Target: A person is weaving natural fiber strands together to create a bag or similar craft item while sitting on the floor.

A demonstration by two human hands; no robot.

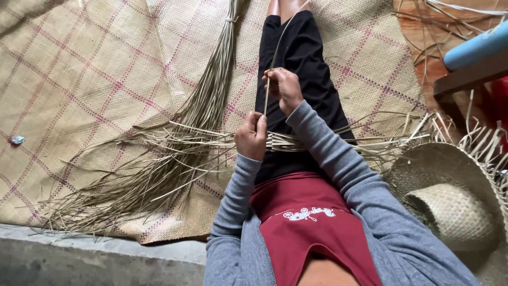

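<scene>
I sit on a woven mat [95, 79] with my leg in black trousers stretched out. Across my lap lies a narrow woven band of straw strips [286, 142]. My left hand [252, 135] is closed on the band's left end, thumb up. My right hand [284, 90], a little farther out over my thigh, pinches a single long straw strip [271, 74] that runs up from the band toward my knee. Loose strip ends stick out of the band to both sides.
A big tied bundle of dried straw strips [180, 143] fans out on the mat to my left. An unfinished woven straw hat [450, 206] lies at my right. A wooden bench edge with a blue pipe [476, 47] is at the upper right. A concrete ledge [79, 259] borders the mat.
</scene>
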